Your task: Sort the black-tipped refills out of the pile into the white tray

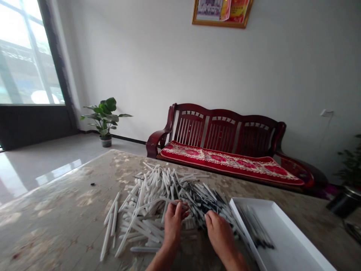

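My left hand is closed, fingertips pinching a slender white tube over the middle of a heap. To its right, my right hand is closed too, thumb against the curled fingers; what it grips, if anything, is hidden. The heap's left side is made of white plastic tubes. Thin grey and dark sticks lie tangled on its right side, just beyond my right hand. Beside that hand is a shallow white box. Several thin translucent sticks with dark ends lie along its left wall.
A patterned cloth covers the table, with a small dark bit at left. Beyond stands a dark red wooden bench with a red floral cover. Potted plants stand at the left and right edge.
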The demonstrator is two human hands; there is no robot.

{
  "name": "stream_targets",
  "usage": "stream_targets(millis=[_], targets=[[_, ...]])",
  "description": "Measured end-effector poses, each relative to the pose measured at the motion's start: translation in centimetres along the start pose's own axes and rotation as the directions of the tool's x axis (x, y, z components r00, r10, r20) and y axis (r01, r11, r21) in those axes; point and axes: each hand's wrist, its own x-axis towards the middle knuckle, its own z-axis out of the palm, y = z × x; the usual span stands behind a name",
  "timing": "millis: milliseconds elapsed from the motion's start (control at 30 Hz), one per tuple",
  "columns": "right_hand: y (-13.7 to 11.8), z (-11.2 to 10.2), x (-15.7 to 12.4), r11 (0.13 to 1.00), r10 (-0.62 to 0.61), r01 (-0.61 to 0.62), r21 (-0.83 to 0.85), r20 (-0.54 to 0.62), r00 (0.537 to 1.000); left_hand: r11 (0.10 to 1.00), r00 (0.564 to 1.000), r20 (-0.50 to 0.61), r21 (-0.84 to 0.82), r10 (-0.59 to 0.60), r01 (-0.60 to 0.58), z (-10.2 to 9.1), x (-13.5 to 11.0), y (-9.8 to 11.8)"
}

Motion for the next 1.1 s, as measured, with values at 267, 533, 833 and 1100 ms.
stream_targets(millis=[267,533,833,1100], targets=[[3.4,0.9,-1.1,0.916,-0.068,0.117,0.384,-0.138,0.988,0.992,0.998,-0.026,-0.117,-0.051,0.047,0.0,0.3,0.1],[3.6,1.4,-1.8,0.915,-0.098,0.149,0.375,-0.152,0.984,0.990,0.995,-0.060,-0.116,-0.084,0.077,0.2,0.2,0.6],[3.9,1.6,-2.1,0.943,-0.173,0.219,0.250,-0.191,0.966,0.991,0.994,-0.048,-0.094,-0.097,0.093,0.2,0.2,0.6],[4.6,1.0,-1.9,0.955,-0.189,0.236,0.179,-0.248,0.950,0.999,0.998,0.023,-0.004,-0.051,0.051,0.2,0.1,0.8]])
